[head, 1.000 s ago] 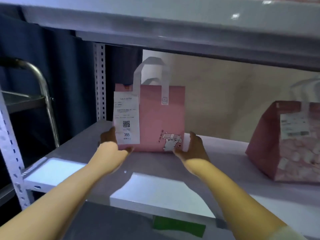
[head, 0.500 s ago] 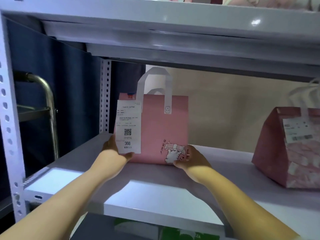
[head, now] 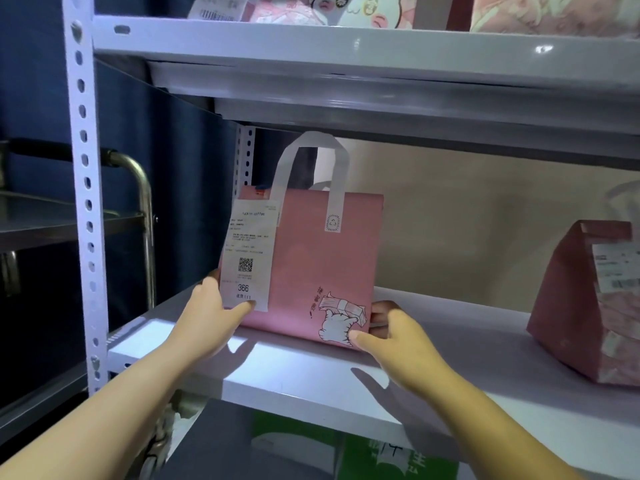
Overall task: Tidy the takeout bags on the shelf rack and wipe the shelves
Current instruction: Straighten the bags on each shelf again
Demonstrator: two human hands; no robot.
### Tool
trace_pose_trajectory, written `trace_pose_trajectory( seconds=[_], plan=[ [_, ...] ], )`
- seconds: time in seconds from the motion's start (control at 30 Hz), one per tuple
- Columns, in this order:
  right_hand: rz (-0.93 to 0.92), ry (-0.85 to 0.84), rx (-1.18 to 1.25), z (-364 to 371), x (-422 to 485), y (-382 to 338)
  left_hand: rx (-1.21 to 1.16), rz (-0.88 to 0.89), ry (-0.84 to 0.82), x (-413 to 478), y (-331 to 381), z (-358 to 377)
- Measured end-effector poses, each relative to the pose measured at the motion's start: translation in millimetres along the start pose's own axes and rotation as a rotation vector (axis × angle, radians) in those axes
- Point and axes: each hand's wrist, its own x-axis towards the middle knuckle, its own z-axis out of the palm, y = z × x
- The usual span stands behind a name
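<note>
A pink takeout bag point(head: 311, 258) with white handles and a white receipt marked 366 stands upright on the middle white shelf point(head: 311, 379). My left hand point(head: 211, 317) grips its lower left corner, thumb on the receipt's bottom edge. My right hand point(head: 391, 337) grips the lower right corner beside a cartoon print. A darker pink bag point(head: 581, 306) with a label stands farther right on the same shelf.
Several bags point(head: 346, 8) sit on the shelf above. A perforated white upright point(head: 85, 188) frames the rack's left side. A metal cart point(head: 138, 202) stands to the left before a dark blue curtain. Green and white items point(head: 363, 452) lie on the shelf below.
The view has tilted up and drawn closer, revealing the upper shelf. Both hands keep their hold on the pink bag's lower corners; the bag looks pulled slightly toward me.
</note>
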Motion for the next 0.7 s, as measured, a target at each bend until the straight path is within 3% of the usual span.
trace_pose_trajectory(
  seconds=[0.27,0.4,0.53,0.7],
  plan=[
    [-0.025,0.001,0.001,-5,-8,-3,0.046,-0.012,0.043,-9,1,0],
    [-0.025,0.014,0.004,-18,-18,-3,0.068,-0.020,0.164,-19,15,2],
    [-0.054,0.090,-0.051,-49,-34,2,0.043,0.135,0.212,-36,48,15],
    [-0.062,0.211,-0.059,-110,-62,23,-0.056,0.363,0.069,-59,119,64]
  ],
)
